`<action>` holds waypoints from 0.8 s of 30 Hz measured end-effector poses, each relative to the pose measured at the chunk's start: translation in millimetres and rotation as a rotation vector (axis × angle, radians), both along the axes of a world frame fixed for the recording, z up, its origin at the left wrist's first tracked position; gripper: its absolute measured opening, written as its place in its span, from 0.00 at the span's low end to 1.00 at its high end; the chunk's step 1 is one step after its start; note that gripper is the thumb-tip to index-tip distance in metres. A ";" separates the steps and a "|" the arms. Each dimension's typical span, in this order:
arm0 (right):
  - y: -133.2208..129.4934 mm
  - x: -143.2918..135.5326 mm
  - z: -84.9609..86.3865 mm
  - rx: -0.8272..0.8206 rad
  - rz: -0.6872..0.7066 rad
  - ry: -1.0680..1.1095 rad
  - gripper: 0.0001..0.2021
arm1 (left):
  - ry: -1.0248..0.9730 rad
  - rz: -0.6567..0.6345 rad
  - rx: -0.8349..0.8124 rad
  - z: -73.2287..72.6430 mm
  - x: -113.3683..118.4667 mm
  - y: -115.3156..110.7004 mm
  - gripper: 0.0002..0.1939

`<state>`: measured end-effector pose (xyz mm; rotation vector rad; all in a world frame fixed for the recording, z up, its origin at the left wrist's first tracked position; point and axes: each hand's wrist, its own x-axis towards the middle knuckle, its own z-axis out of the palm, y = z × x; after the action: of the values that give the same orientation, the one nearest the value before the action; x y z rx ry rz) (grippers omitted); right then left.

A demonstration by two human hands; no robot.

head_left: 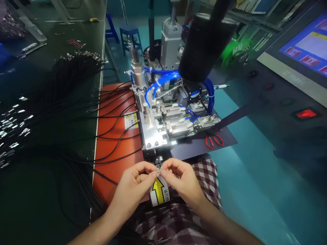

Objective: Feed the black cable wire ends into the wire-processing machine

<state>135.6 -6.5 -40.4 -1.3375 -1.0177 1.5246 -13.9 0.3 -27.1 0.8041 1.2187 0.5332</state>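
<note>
My left hand (134, 182) and my right hand (182, 178) meet fingertip to fingertip in front of the machine. Each is closed in a pinch on thin, pale greenish wires (159, 171), of which only a short bit shows between the fingers. Just behind the fingertips is a small dark metal fixture (158, 160) at the machine's front edge. Below my hands lies a white label with a yellow arrow (158, 192). Several black cables (114, 137) run from the left into the side of the metal machine (153, 132).
On the dark table at left lies a large bundle of black cables (63, 75) with shiny ends. Red-handled scissors (214, 141) rest right of the machine. A black cylindrical lamp or camera housing (204, 47) hangs overhead. At right stands a control panel with a screen (306, 51).
</note>
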 end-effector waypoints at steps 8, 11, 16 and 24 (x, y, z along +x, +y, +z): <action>-1.6 0.2 3.7 -0.035 0.008 -0.012 0.05 | 0.002 0.009 0.002 2.3 1.2 -0.8 0.15; -0.5 -0.5 3.4 -0.032 0.000 -0.035 0.05 | 0.000 0.008 0.009 0.8 1.2 -2.1 0.15; -2.2 -3.3 2.9 -0.038 -0.003 -0.033 0.05 | -0.007 0.017 0.013 1.0 0.5 -2.7 0.15; -7.5 -1.9 1.7 -0.017 -0.003 -0.025 0.07 | 0.007 0.035 -0.043 7.6 1.5 -0.9 0.14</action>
<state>133.6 -14.0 -38.6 -1.3724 -1.0199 1.5210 -12.4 -0.6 -19.5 0.7498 1.2484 0.5317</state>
